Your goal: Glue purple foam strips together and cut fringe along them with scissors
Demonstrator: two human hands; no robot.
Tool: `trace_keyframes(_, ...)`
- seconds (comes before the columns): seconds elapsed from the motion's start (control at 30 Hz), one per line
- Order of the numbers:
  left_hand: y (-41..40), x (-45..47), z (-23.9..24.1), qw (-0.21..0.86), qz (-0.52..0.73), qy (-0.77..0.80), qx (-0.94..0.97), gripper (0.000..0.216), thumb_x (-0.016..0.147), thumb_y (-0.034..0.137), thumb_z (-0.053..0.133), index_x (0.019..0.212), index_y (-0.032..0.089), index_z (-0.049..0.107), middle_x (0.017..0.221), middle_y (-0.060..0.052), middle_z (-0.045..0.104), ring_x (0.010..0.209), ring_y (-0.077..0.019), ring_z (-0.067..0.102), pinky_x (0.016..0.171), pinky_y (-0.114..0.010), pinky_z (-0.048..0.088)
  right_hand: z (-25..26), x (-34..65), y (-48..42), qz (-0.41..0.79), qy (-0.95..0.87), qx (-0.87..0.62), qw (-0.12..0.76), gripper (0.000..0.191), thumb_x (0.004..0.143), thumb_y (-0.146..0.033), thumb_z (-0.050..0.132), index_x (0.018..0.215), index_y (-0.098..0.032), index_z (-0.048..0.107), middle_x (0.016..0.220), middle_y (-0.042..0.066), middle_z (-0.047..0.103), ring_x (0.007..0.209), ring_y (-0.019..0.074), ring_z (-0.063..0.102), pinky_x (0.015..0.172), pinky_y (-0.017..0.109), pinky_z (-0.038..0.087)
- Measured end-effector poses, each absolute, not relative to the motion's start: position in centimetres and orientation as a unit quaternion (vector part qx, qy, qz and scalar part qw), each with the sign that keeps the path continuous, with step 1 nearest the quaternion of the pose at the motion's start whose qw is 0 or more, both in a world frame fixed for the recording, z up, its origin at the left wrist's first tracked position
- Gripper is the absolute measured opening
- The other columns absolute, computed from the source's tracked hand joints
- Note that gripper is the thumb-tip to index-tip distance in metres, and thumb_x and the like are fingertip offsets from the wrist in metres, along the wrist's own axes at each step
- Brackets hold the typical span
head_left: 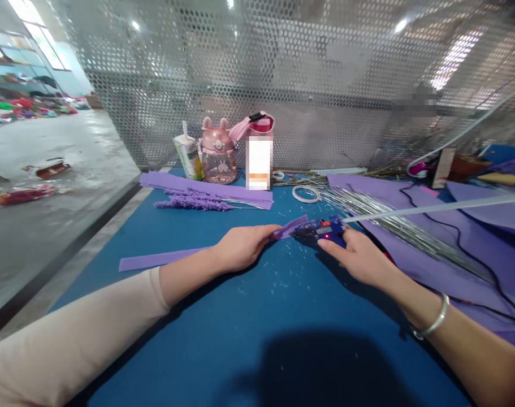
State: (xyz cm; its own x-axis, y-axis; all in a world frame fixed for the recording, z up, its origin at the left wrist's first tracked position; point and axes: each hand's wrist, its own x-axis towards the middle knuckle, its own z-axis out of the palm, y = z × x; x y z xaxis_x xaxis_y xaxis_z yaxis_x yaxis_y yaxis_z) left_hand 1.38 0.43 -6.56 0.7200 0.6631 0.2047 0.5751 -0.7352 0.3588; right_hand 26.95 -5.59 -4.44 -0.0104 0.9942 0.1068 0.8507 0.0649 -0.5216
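My left hand (pixel 243 247) is closed on a narrow purple strip (pixel 291 227) that looks like felt or foam, and the strip's end sticks out to the right of my fingers. In my right hand (pixel 363 255) is a blue glue gun (pixel 330 229) with a lit red light, its nozzle touching or very close to the strip. A long pale glue stick (pixel 435 210) runs out of the gun's back to the right. Under my left forearm a second length of purple strip (pixel 155 260) lies on the blue table (pixel 257 328); whether it joins the held one is hidden.
Purple flower sprigs (pixel 193 200) lie beside purple strips (pixel 206 186) at the back left. Behind them stand a drink carton (pixel 188 157), a pink bottle (pixel 219 155) and a taller bottle (pixel 260 161). Wires (pixel 410 232), a tape roll (pixel 306 194) and purple sheets (pixel 376 189) occupy the right.
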Motion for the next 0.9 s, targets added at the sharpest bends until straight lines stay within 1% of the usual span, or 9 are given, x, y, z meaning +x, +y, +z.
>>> trace_keyframes(0.1, 0.5, 1.5, -6.3, 0.145, 0.158, 0.330, 0.919, 0.038, 0.094, 0.031, 0.029, 0.130, 0.029, 0.039, 0.124, -0.001, 0.057, 0.107, -0.0215, 0.057, 0.084, -0.031, 0.046, -4.4, 27.0, -5.5, 0.196, -0.696, -0.647, 0.243, 0.030, 0.083, -0.045, 0.049, 0.091, -0.018, 0.057, 0.056, -0.002, 0.055, 0.050, 0.0148, 0.053, 0.048, 0.026, 0.042)
trace_keyframes(0.17, 0.6, 1.2, -6.1, 0.167, 0.164, 0.331, 0.914, 0.039, 0.093, 0.029, 0.031, 0.132, 0.028, 0.037, 0.119, -0.003, 0.060, 0.102, -0.0200, 0.059, 0.082, -0.030, 0.046, -4.3, 27.0, -5.4, 0.233, -0.694, -0.635, 0.248, 0.029, 0.084, -0.044, 0.048, 0.091, -0.018, 0.057, 0.066, 0.001, 0.063, 0.057, 0.0162, 0.057, 0.051, 0.027, 0.044)
trace_keyframes(0.23, 0.5, 0.7, -5.9, 0.170, 0.188, 0.344, 0.904, 0.041, 0.091, 0.028, 0.036, 0.132, 0.024, 0.036, 0.115, -0.007, 0.060, 0.097, -0.0191, 0.060, 0.080, -0.030, 0.046, -4.2, 27.0, -5.4, 0.257, -0.693, -0.624, 0.253, 0.029, 0.084, -0.043, 0.048, 0.092, -0.017, 0.058, 0.076, 0.005, 0.068, 0.064, 0.0180, 0.060, 0.053, 0.028, 0.046)
trace_keyframes(0.33, 0.3, 0.0, -5.6, 0.129, 0.198, 0.371, 0.898, 0.043, 0.084, 0.034, 0.050, 0.124, 0.018, 0.045, 0.112, -0.010, 0.058, 0.096, -0.0218, 0.057, 0.081, -0.033, 0.045, -4.1, 27.0, -5.4, 0.269, -0.692, -0.617, 0.261, 0.031, 0.084, -0.044, 0.049, 0.094, -0.016, 0.059, 0.081, 0.007, 0.069, 0.069, 0.0202, 0.061, 0.052, 0.029, 0.046)
trace_keyframes(0.43, 0.3, -0.4, -5.3, 0.120, 0.150, 0.361, 0.913, 0.037, 0.080, 0.038, 0.055, 0.112, 0.018, 0.054, 0.101, -0.009, 0.060, 0.092, -0.0225, 0.056, 0.077, -0.032, 0.044, -3.8, 26.9, -5.6, 0.273, -0.689, -0.618, 0.262, 0.031, 0.083, -0.043, 0.049, 0.092, -0.016, 0.061, 0.080, 0.007, 0.068, 0.063, 0.0186, 0.059, 0.051, 0.029, 0.046)
trace_keyframes(0.57, 0.7, -0.8, -4.8, 0.142, 0.116, 0.327, 0.927, 0.023, 0.083, 0.028, 0.052, 0.103, 0.020, 0.060, 0.095, -0.006, 0.061, 0.083, -0.0183, 0.058, 0.071, -0.027, 0.044, -3.3, 26.7, -5.9, 0.299, -0.687, -0.607, 0.265, 0.029, 0.085, -0.039, 0.044, 0.083, -0.017, 0.063, 0.085, 0.005, 0.066, 0.054, 0.0130, 0.053, 0.051, 0.027, 0.045)
trace_keyframes(0.67, 0.9, -1.6, -3.9, 0.150, 0.075, 0.309, 0.936, 0.015, 0.079, 0.022, 0.055, 0.088, 0.021, 0.066, 0.087, -0.004, 0.064, 0.077, -0.0166, 0.059, 0.067, -0.024, 0.043, -3.1, 26.4, -6.2, 0.316, -0.686, -0.600, 0.263, 0.028, 0.087, -0.038, 0.042, 0.085, -0.018, 0.062, 0.086, 0.003, 0.066, 0.054, 0.0119, 0.052, 0.051, 0.025, 0.044)
trace_keyframes(0.8, 0.5, -2.6, -2.4, 0.146, 0.022, 0.333, 0.931, 0.016, 0.071, 0.020, 0.061, 0.085, 0.024, 0.069, 0.082, -0.002, 0.068, 0.073, -0.0182, 0.061, 0.062, -0.025, 0.042, -3.2, 26.0, -6.6, 0.320, -0.694, -0.593, 0.254, 0.030, 0.088, -0.041, 0.041, 0.089, -0.018, 0.061, 0.084, 0.003, 0.066, 0.053, 0.0118, 0.051, 0.050, 0.025, 0.043)
trace_keyframes(0.9, 0.0, -1.8, -2.4, 0.135, 0.041, 0.331, 0.933, 0.016, 0.076, 0.027, 0.058, 0.087, 0.022, 0.069, 0.083, -0.004, 0.068, 0.076, -0.0199, 0.061, 0.066, -0.028, 0.043, -3.4, 25.8, -6.7, 0.318, -0.699, -0.587, 0.254, 0.031, 0.088, -0.042, 0.041, 0.092, -0.017, 0.060, 0.086, 0.004, 0.066, 0.053, 0.0119, 0.051, 0.051, 0.025, 0.043)
